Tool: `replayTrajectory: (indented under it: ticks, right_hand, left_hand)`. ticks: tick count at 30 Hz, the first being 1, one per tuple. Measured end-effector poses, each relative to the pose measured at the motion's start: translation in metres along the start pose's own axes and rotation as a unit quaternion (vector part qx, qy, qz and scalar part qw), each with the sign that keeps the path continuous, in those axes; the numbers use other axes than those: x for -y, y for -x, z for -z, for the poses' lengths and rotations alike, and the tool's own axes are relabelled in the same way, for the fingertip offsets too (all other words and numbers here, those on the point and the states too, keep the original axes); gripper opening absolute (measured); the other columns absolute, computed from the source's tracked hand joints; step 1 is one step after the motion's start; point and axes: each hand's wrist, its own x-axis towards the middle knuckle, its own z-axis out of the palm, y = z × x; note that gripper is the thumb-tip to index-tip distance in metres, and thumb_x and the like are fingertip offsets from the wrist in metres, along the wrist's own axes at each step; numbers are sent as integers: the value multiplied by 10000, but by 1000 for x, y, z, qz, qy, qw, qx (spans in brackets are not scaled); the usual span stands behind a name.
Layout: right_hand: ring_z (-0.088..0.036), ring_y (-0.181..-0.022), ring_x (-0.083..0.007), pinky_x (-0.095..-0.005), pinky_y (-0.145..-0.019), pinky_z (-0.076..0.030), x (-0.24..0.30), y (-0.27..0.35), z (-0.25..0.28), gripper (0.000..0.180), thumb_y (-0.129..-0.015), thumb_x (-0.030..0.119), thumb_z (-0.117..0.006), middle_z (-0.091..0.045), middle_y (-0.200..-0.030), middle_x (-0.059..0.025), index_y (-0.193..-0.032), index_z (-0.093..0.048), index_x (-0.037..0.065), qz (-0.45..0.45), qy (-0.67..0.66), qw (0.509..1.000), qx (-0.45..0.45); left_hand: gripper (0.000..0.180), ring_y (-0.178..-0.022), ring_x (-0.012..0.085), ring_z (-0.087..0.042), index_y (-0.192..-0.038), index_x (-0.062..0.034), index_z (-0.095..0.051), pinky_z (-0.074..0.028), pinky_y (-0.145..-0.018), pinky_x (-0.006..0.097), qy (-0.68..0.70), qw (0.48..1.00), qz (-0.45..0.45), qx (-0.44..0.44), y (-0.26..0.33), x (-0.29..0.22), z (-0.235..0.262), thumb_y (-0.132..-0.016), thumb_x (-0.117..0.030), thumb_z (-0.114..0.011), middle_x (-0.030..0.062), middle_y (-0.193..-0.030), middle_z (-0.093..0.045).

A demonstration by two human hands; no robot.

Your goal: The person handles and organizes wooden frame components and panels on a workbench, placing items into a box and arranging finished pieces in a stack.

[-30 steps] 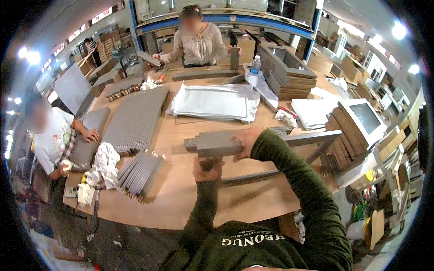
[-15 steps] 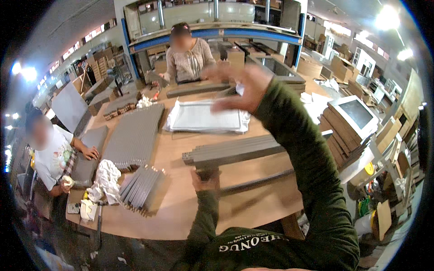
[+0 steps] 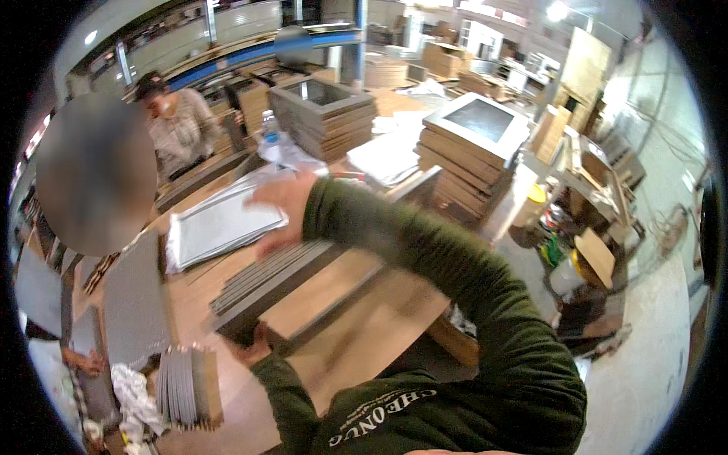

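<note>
Brace those bars (image 3: pixel 267 290) from the end

The grey bars sit side by side over the table (image 3: pixel 379 326), right in front of the body. I'd steady their left end and keep the edges lined up so nothing slides. Left hand (image 3: pixel 254 345) is at that end, thumb up; grip's too blurry to tell. Right hand (image 3: pixel 284 208) hovers past them, fingers loosely spread, nothing visible in it.
</note>
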Motion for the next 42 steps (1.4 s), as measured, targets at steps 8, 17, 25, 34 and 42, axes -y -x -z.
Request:
replayTrajectory:
  ticks: [8, 17, 25, 34, 42]
  right_hand:
    - [-587, -820, -247, -341, -733, -462, -164, 127, -4, 460, -743, 525, -522, -609, -890, -120, -955, -612, 127, -296, 103, 937, -151]
    - [-584, -768, -198, -310, -697, -478, -146, 176, -47, 651, -590, 621, -617, -587, -939, -90, -1004, -571, 120, -60, 98, 992, 55]
    - [-598, -653, -255, -374, -587, -462, -68, 141, 47, 595, -627, 622, -579, -599, -684, -83, -974, -534, 141, -52, 63, 987, 135]
    - [-598, -618, -282, -354, -583, -487, -110, 189, 31, 657, -621, 512, -664, -607, -721, -120, -1101, -452, 117, -97, -164, 977, -93]
    - [-527, -899, -286, -341, -793, -422, -66, 142, -118, 811, -673, 302, -706, -508, -1005, -188, -1219, -207, -31, -193, -554, 679, -441]
  left_hand:
    - [567, -832, 235, -537, -1169, -53, -431, -482, -639, 311, -24, 991, 129, 20, 12, 29, 25, -649, -19, -656, 128, -1011, -540]
    - [442, -957, 223, -481, -1208, -98, -403, -478, -700, 317, 435, 683, 559, 181, -5, 23, 40, -807, -246, -518, 157, -1066, -497]
    - [442, -885, 198, -492, -1193, -72, -393, -467, -678, 307, 76, 888, 437, 124, 82, 55, -61, -812, -253, -528, 128, -1006, -504]
    - [448, -804, 170, -504, -1176, -42, -380, -455, -654, 295, 127, 950, 281, 58, 20, 45, -1, -818, -261, -539, 95, -940, -512]
    - [452, -643, 144, -529, -1069, -26, -456, -432, -605, 249, -296, 921, -122, 223, -140, -233, -206, -700, -129, -696, 38, -793, -559]
